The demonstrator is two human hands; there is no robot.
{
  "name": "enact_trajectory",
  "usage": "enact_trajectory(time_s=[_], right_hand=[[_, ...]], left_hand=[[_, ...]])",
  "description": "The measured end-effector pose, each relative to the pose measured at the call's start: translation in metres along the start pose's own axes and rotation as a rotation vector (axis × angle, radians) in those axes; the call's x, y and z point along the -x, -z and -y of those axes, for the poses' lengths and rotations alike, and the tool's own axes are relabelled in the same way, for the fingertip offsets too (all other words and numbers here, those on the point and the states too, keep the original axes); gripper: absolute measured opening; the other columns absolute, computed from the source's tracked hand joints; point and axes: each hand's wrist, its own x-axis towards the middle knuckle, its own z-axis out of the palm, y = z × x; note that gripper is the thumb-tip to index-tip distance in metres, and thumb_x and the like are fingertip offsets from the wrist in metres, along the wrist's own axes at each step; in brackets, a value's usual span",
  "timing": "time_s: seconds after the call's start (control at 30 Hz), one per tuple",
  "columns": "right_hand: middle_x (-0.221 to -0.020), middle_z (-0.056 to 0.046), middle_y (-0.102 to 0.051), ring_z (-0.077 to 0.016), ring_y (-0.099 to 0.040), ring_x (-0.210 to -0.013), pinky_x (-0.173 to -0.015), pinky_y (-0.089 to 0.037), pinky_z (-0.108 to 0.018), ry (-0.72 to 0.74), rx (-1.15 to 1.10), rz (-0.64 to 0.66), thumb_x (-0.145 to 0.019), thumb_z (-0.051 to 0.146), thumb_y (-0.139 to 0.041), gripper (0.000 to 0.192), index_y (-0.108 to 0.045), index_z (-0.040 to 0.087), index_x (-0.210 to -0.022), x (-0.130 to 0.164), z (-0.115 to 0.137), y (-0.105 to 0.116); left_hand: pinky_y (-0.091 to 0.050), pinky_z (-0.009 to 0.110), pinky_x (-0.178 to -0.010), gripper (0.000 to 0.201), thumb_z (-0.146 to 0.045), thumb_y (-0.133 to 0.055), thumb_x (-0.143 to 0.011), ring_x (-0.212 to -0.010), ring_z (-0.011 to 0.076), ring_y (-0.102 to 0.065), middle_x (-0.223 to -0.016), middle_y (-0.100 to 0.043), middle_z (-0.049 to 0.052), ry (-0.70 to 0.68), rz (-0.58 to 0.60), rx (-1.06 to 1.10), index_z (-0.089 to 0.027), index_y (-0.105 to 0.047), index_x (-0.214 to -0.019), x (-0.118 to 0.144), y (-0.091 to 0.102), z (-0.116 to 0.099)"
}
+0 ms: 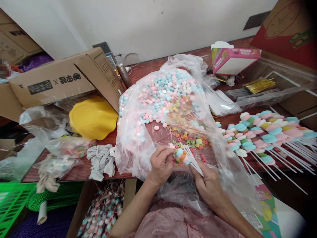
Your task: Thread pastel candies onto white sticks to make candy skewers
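Observation:
My right hand point(208, 181) is closed around several white sticks point(194, 158) and a candy skewer point(182, 155) threaded with blue, orange and pink pieces. Just left of the skewer, my left hand point(160, 163) has its fingertips pinched together. A pink piece point(171, 145) shows at those fingertips; whether it is held I cannot tell. Beyond both hands lies a clear plastic bag spread open, with a heap of pastel pink, blue and white marshmallows point(165, 89). Small coloured rings point(192, 142), like cereal loops, are scattered on the plastic close to my hands.
Finished-looking candy skewers point(267, 132) lie piled at the right. A yellow wavy-edged bowl point(92, 117) and a cardboard box point(61, 79) stand left, near a grey cloth point(101, 160). Below the table edge is a box of wrapped candies point(102, 208). A pink carton point(235, 59) sits back right.

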Motion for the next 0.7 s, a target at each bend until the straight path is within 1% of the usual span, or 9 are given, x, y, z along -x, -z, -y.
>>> enact_trajectory(time_s=[0.07, 0.13, 0.2, 0.33, 0.43, 0.47, 0.53, 0.6, 0.7], right_hand=[[-0.068, 0.001, -0.064, -0.0141, -0.056, -0.053, -0.054, -0.044, -0.024, -0.016, -0.006, -0.032, -0.093, 0.014, -0.046, 0.025, -0.070, 0.019, -0.097, -0.001, -0.004, 0.001], [-0.066, 0.001, -0.064, -0.0145, -0.057, -0.053, -0.054, -0.044, -0.024, -0.006, 0.012, -0.046, -0.093, 0.014, -0.046, 0.024, -0.069, 0.019, -0.092, -0.001, -0.008, 0.002], [-0.068, 0.001, -0.066, -0.0148, -0.059, -0.054, -0.055, -0.045, -0.024, 0.033, 0.052, -0.026, -0.092, 0.012, -0.045, 0.024, -0.068, 0.018, -0.093, 0.000, -0.012, 0.005], [-0.068, 0.000, -0.067, -0.0157, -0.061, -0.058, -0.056, -0.045, -0.025, 0.112, 0.119, 0.039, -0.088, 0.007, -0.043, 0.026, -0.066, 0.017, -0.091, 0.003, -0.015, 0.007], [-0.070, -0.002, -0.068, -0.0158, -0.060, -0.058, -0.055, -0.044, -0.025, 0.123, 0.134, 0.064, -0.086, 0.006, -0.042, 0.026, -0.065, 0.018, -0.089, 0.005, -0.015, 0.008], [-0.071, -0.002, -0.069, -0.0158, -0.060, -0.058, -0.056, -0.044, -0.025, 0.124, 0.134, 0.059, -0.086, 0.006, -0.042, 0.026, -0.065, 0.017, -0.090, 0.005, -0.015, 0.007], [-0.073, -0.003, -0.069, -0.0159, -0.061, -0.058, -0.056, -0.044, -0.025, 0.124, 0.127, 0.039, -0.086, 0.006, -0.043, 0.027, -0.066, 0.017, -0.092, 0.006, -0.015, 0.007], [-0.073, -0.002, -0.069, -0.0161, -0.061, -0.059, -0.057, -0.044, -0.025, 0.115, 0.107, 0.022, -0.086, 0.005, -0.043, 0.028, -0.066, 0.018, -0.094, 0.005, -0.012, 0.005], [-0.071, 0.000, -0.069, -0.0164, -0.062, -0.062, -0.060, -0.045, -0.025, 0.080, 0.046, -0.001, -0.085, 0.004, -0.043, 0.030, -0.067, 0.020, -0.092, 0.004, -0.003, 0.001]], left_hand=[[-0.058, 0.023, -0.071, 0.011, -0.014, -0.064, -0.089, -0.078, 0.0135, -0.069, -0.086, -0.071, 0.005, 0.155, -0.013, 0.100, -0.018, -0.073, -0.094, 0.005, -0.001, 0.002], [-0.058, 0.024, -0.070, 0.018, -0.022, -0.068, -0.089, -0.080, 0.0146, -0.069, -0.089, -0.071, 0.006, 0.340, -0.010, 0.231, -0.018, -0.072, -0.106, 0.007, 0.002, 0.003], [-0.058, 0.026, -0.074, 0.027, -0.028, -0.068, -0.090, -0.083, 0.0158, -0.070, -0.094, -0.072, 0.006, 0.486, 0.015, 0.296, -0.019, -0.071, -0.114, 0.005, 0.007, 0.004], [-0.053, 0.032, -0.095, 0.026, -0.037, -0.063, -0.093, -0.104, 0.0202, -0.068, -0.108, -0.074, 0.009, 0.579, 0.117, 0.290, -0.019, -0.077, -0.104, -0.007, 0.012, 0.007], [-0.054, 0.033, -0.092, 0.031, -0.042, -0.060, -0.094, -0.100, 0.0212, -0.070, -0.106, -0.077, 0.009, 0.727, 0.217, 0.463, -0.018, -0.078, -0.103, -0.006, 0.004, 0.006], [-0.054, 0.033, -0.089, 0.032, -0.043, -0.060, -0.094, -0.096, 0.0209, -0.070, -0.103, -0.078, 0.009, 0.781, 0.208, 0.517, -0.018, -0.077, -0.103, -0.003, -0.001, 0.005], [-0.054, 0.033, -0.089, 0.030, -0.042, -0.061, -0.093, -0.096, 0.0205, -0.070, -0.103, -0.078, 0.008, 0.828, 0.119, 0.572, -0.018, -0.076, -0.103, 0.006, -0.010, 0.001], [-0.052, 0.032, -0.095, 0.026, -0.040, -0.063, -0.092, -0.101, 0.0201, -0.069, -0.105, -0.077, 0.007, 0.798, 0.019, 0.579, -0.019, -0.076, -0.100, 0.014, -0.018, -0.003], [-0.051, 0.032, -0.097, 0.024, -0.041, -0.065, -0.091, -0.102, 0.0189, -0.068, -0.105, -0.075, 0.006, 0.785, -0.060, 0.599, -0.020, -0.075, -0.097, 0.021, -0.027, -0.009]])
